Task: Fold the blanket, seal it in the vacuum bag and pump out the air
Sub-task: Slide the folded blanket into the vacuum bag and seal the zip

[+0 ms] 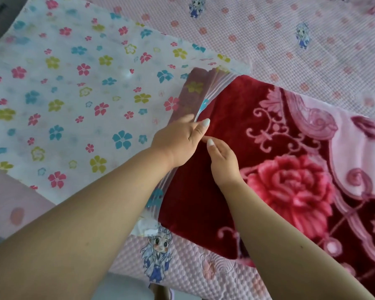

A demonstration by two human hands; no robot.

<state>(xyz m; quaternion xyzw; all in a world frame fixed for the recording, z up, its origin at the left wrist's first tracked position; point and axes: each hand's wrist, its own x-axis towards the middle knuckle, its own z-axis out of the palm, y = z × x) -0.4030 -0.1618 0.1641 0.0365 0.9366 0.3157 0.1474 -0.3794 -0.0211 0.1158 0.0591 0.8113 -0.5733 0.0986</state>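
One blanket [268, 169], one vacuum bag [74, 94], two hands [180, 139].

Blanket [290, 169] cut off at right edge, its far end hidden inside vacuum bag [74, 94].

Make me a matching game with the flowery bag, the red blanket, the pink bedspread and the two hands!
Things:
1. vacuum bag
2. blanket
3. bedspread
4. left hand
5. right hand

Descriptions:
A. pink, with cartoon figures, lying under everything
B. white with small coloured flowers
C. dark red with a big pink rose, one end inside the bag's mouth
D. resting on the red plush
E. holding the bag's ribbed opening edge

Pairs: 1-B, 2-C, 3-A, 4-E, 5-D
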